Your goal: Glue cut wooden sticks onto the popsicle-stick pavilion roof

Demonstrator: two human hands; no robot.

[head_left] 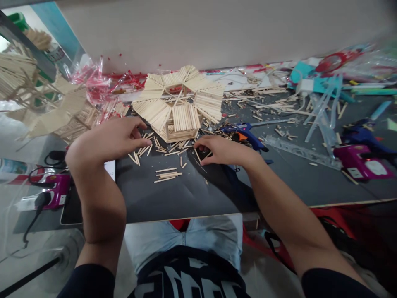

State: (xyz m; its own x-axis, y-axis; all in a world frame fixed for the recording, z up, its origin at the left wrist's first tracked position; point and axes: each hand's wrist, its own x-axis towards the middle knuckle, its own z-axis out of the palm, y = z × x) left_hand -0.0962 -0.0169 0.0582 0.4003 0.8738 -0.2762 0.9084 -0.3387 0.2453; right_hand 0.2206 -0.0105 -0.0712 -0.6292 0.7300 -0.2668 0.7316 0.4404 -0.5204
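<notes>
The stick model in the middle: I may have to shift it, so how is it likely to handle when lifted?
The stick model is probably light for its size, being thin sticks with open gaps. It looks stiff, but its flared outer panels could break if gripped hard.

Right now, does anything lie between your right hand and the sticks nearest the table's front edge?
Yes: two short pieces lie between the right hand and those sticks, with another stick slanting by the fingertips. Nothing taller shows there.

Glue gun (pixel 248 134) – blue with orange; power strips (pixel 362 162) – magenta
</notes>
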